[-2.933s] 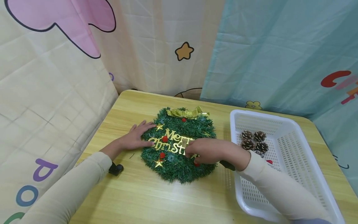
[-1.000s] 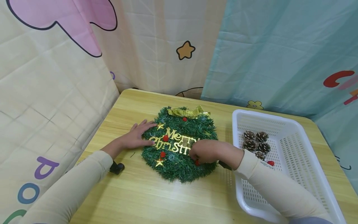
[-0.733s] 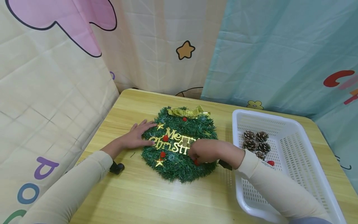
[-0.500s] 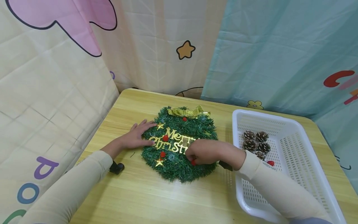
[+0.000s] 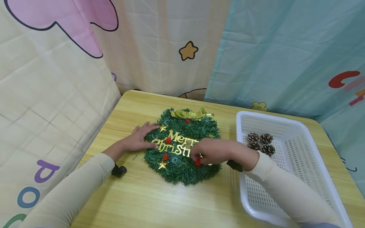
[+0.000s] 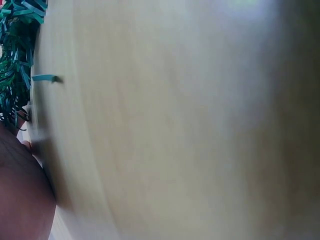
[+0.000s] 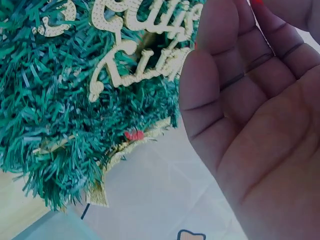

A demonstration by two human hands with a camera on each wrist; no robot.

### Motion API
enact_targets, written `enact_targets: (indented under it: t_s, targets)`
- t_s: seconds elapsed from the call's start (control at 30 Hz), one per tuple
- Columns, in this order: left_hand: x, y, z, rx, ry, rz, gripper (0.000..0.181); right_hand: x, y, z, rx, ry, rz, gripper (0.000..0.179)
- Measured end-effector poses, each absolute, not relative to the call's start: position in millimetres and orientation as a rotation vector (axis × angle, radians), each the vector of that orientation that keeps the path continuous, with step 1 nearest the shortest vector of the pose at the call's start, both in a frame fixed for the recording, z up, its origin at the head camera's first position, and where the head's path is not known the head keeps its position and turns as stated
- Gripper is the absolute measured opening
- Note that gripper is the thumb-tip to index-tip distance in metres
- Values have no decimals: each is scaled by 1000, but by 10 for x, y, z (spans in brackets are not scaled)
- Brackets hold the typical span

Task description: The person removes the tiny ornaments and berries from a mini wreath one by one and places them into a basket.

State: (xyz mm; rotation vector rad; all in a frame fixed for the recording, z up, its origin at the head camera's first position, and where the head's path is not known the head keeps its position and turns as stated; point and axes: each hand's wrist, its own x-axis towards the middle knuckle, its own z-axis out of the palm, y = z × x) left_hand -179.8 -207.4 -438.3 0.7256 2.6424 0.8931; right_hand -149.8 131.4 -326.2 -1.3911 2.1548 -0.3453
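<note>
A green Christmas wreath (image 5: 182, 175) lies on the table, with a gold "Merry Christmas" sign (image 5: 176, 148) across its middle. Gold stars (image 5: 162, 165), red pom-poms (image 5: 168, 140) and a gold bow (image 5: 190, 114) decorate it. My left hand (image 5: 139, 139) rests spread at the wreath's left edge, fingertips on the greenery. Over the lower right part, my right hand (image 5: 214, 152) pinches a red pom-pom (image 5: 197, 162) between thumb and fingers. The right wrist view shows that hand's curled fingers (image 7: 205, 80), with only a sliver of red at the top edge.
To the right stands a white plastic basket (image 5: 296, 126) with several pine cones (image 5: 260, 143) in it; my right forearm crosses over it. A small green scrap (image 6: 45, 78) lies on the table beside the wreath. Patterned curtains hang behind and at the left.
My right hand has shifted slightly and lifted a little, and more of the red pom-pom shows below its fingers. My left hand and the wreath stay in place.
</note>
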Motion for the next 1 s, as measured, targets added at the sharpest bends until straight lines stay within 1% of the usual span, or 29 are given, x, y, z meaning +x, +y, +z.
enact_targets:
  t_s: [0.2, 0.33, 0.43, 0.6, 0.83, 0.93, 1.0]
  targets:
    - [-1790, -2077, -4370, 721, 2637, 898, 83, -1502, 1410, -3152, -1432, 2160, -406, 20]
    - [-1790, -2079, -4375, 722, 2638, 897, 83, -1496, 1497, -3080, -1418, 2180, -448, 24]
    - [-1795, -2080, -4384, 726, 2642, 892, 83, -1483, 1590, -3024, -1382, 2198, -463, 23]
    - [-1794, -2076, -4381, 725, 2639, 893, 83, -1454, 1798, -2922, -1325, 2248, -458, 21]
    - [-1789, -2074, -4364, 722, 2642, 893, 84, -1389, 2203, -2851, -1274, 2345, -496, 23]
    - [-1793, -2080, -4374, 726, 2644, 895, 84, -1361, 2408, -2847, -1185, 2390, -513, 24]
    - [-1794, -2085, -4380, 726, 2646, 898, 84, -1339, 2543, -2843, -1064, 2402, -534, 24]
